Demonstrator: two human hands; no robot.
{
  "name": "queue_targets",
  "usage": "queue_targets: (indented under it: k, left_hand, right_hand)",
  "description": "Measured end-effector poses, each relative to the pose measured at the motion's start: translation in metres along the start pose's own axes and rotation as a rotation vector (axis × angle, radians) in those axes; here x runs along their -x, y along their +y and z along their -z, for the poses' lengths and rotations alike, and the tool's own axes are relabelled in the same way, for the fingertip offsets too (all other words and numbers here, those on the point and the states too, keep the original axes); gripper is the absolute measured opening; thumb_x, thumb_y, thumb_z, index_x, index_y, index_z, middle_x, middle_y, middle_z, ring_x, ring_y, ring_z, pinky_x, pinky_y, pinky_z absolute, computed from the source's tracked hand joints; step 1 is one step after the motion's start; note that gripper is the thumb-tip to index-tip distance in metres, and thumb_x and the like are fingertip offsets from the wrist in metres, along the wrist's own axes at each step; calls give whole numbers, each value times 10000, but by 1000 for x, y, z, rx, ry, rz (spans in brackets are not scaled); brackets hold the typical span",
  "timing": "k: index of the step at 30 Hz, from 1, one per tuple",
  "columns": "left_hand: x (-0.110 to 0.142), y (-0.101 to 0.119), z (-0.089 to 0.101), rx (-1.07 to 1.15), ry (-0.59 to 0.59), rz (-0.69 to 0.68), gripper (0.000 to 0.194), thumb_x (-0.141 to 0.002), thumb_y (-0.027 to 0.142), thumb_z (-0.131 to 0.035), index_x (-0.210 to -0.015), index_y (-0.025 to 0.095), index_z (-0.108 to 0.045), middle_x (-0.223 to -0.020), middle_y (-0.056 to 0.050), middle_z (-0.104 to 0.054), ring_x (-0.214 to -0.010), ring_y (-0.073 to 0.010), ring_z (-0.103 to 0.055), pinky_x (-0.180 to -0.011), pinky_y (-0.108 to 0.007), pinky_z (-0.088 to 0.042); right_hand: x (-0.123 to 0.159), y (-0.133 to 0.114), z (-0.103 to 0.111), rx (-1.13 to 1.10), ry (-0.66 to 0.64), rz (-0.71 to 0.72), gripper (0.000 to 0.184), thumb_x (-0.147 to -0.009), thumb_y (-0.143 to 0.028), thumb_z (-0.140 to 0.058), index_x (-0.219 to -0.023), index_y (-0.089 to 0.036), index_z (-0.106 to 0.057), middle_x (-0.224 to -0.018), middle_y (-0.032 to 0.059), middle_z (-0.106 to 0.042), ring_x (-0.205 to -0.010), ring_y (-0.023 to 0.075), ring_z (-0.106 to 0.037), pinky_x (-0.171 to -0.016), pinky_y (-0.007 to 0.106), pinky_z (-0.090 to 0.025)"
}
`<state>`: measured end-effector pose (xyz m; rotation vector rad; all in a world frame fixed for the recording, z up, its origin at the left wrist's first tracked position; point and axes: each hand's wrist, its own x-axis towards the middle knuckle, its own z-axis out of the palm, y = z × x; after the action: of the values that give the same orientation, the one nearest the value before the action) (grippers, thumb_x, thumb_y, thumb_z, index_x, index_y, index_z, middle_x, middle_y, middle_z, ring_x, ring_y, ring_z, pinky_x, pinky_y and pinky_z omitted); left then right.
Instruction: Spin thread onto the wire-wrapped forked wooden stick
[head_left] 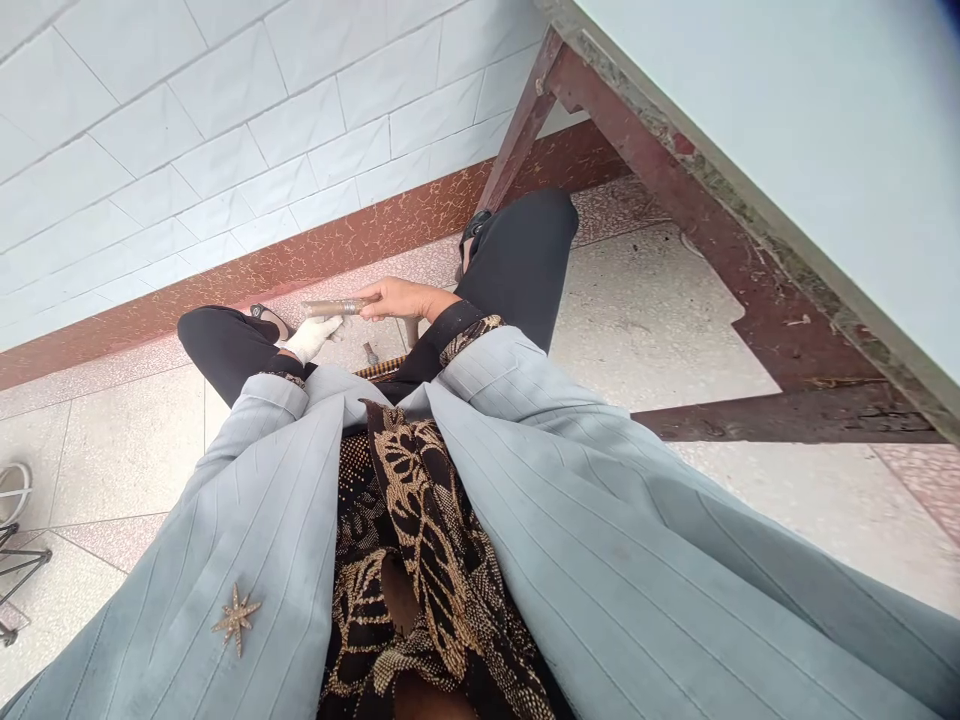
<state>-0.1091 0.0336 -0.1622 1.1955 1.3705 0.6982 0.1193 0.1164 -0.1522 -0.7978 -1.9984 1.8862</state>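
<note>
My right hand (409,299), bare, is closed around one end of a brown rod-like tool (330,308) with a ringed metallic band by the fingers. The tool lies nearly level and points left. Just under its far end is my left hand (311,338) in a white glove, fingers drawn together; what they hold, if anything, is too small to make out. Below the right hand a short brown cylinder (411,332) shows, partly hidden. A small grey metal-looking piece (370,353) stands near a checkered edge (381,368) between my knees.
A white-topped table (810,130) on a worn reddish frame (652,140) fills the upper right. Ahead is a white tiled wall (225,140) with a red-brown skirting (360,222). Thin dark metal legs (22,570) and a pale shoe (13,495) are at the left edge.
</note>
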Motion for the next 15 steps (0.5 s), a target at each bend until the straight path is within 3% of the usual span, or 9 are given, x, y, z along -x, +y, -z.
queue_targets:
  k: [4,6,11,15]
  left_hand:
    - [5,5,-6,-49,-77,-22,181,-952,329,-637,-892,161,-668,-585,58,-462,-536,-101,-422,-575,-239,-388]
    - [7,8,-10,-114,-115,-3,165,-953,309,-619,-890,165,-668,-555,70,-414,-508,-102,-370,-545,-245,-338]
    - [8,8,-17,-372,-138,20,155,-927,239,-559,-840,158,-659,-540,72,-393,-500,-104,-327,-552,-268,-283]
    - [5,3,-21,-434,-80,-25,162,-932,243,-531,-867,162,-655,-586,59,-446,-563,-120,-397,-623,-269,-356]
  right_hand:
    - [-9,0,-8,-91,378,-35,559,-888,-108,-715,-1444,-162,-742,-848,6,-722,-669,113,-560,-685,234,-500]
    - [-13,2,-14,-24,479,-94,534,-898,-93,-713,-1428,-145,-757,-897,25,-747,-699,121,-586,-729,246,-518]
    - [-17,8,-25,65,481,-190,534,-951,-110,-660,-1480,-142,-727,-1006,54,-790,-764,135,-649,-780,258,-533]
    - [-16,10,-20,282,510,-245,547,-971,-173,-646,-1514,-196,-706,-1187,66,-802,-1004,206,-731,-924,306,-548]
